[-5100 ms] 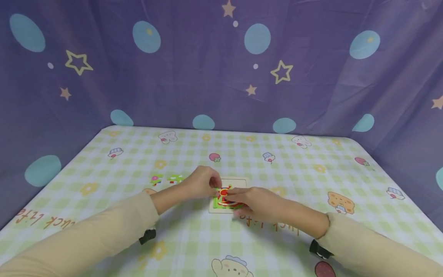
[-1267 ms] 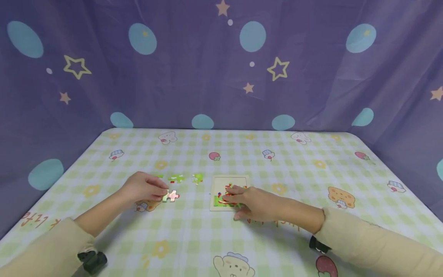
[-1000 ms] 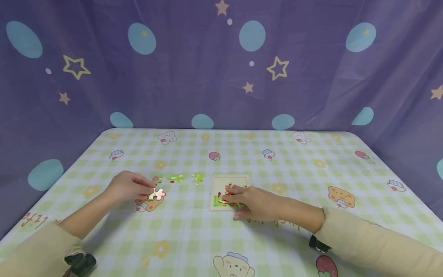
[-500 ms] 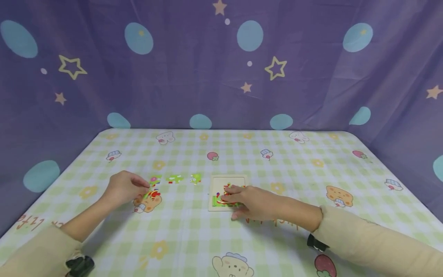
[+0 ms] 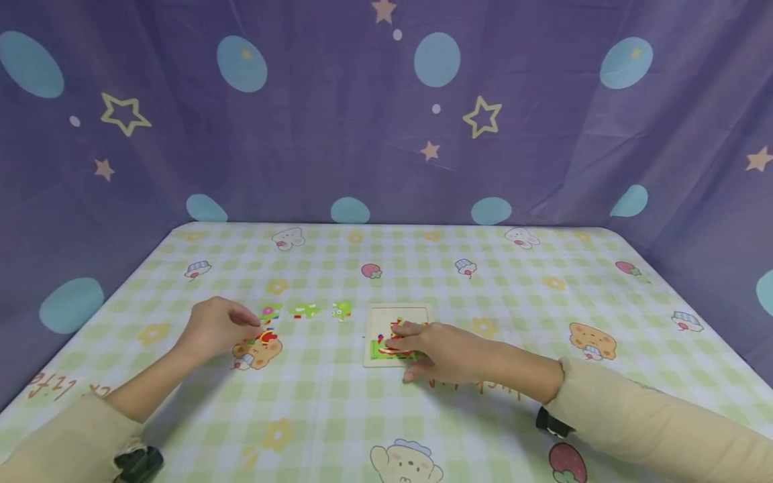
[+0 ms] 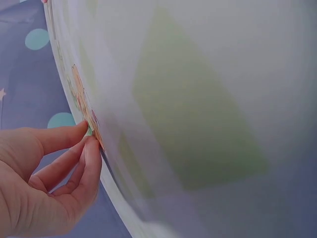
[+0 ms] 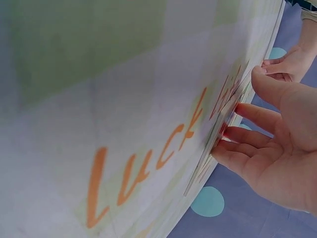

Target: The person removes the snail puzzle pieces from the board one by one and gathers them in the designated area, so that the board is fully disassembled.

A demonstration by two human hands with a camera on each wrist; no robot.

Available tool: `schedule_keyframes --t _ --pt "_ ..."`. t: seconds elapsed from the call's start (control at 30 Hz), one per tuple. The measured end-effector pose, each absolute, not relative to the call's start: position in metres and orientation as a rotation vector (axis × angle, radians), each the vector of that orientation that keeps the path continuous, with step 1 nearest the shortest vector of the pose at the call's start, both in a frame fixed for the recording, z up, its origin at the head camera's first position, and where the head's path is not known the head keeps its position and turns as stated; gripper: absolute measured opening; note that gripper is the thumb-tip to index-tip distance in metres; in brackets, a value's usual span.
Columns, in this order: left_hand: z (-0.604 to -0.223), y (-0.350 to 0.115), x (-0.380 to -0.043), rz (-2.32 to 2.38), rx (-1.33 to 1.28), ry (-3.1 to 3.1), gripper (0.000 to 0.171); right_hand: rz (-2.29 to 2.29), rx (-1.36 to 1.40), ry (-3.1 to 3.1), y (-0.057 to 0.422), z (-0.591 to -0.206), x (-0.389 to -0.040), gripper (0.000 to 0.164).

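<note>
Left of centre, the left hand (image 5: 217, 329) pinches a red-patterned jigsaw piece (image 5: 267, 337), three green pieces (image 5: 341, 310) unplaced, while the right hand (image 5: 453, 352) rests extended fingers on the central, part-filled, pale square wooden tray (image 5: 384, 320).

High head view, low wrist close-ups

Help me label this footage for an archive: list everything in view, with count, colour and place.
Puzzle board: 1, pale wood, table centre
Fitted pieces: several, red and green, in the board; count hidden
Loose pieces: 3, mostly green, row left of the board
Held piece: 1, largely red, before the row
Tablecloth: 1, green-white check, cartoon prints, underneath
Curtain: 1, purple, behind
Wrist devices: 2, black, at the cuffs
Sleeves: 2, cream, lower left and right
Left hand: 1, bare, pinching the held piece
Right hand: 1, bare, resting on the board
</note>
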State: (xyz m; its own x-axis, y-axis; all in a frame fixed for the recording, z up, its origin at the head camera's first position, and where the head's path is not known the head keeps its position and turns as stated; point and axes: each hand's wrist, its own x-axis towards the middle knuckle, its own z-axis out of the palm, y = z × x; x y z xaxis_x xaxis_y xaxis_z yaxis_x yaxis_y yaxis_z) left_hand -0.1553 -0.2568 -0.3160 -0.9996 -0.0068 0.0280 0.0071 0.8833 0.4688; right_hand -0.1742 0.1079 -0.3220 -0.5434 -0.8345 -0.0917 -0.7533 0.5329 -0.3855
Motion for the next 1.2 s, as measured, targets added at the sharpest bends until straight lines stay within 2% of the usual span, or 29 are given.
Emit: schedule_keyframes --t 0.23,0.5,0.87,1.2 --pt "-0.315 -0.258 -0.155 -0.756 0.038 -3.036 0.012 -0.433 -1.350 2.502 0.107 -0.323 -0.176 0.056" --pt "-0.301 -0.246 -0.161 -0.736 0.034 -3.074 0.023 -0.440 -1.365 2.513 0.107 -0.321 -0.177 0.053" --pt "-0.287 -0.181 -0.178 -0.829 -0.176 -3.132 0.029 -0.425 -1.372 2.517 0.111 -0.320 -0.176 0.052" --pt "-0.297 -0.121 -0.193 -0.933 -0.286 -3.160 0.024 -0.445 -1.395 2.496 0.122 -0.323 -0.177 0.048"
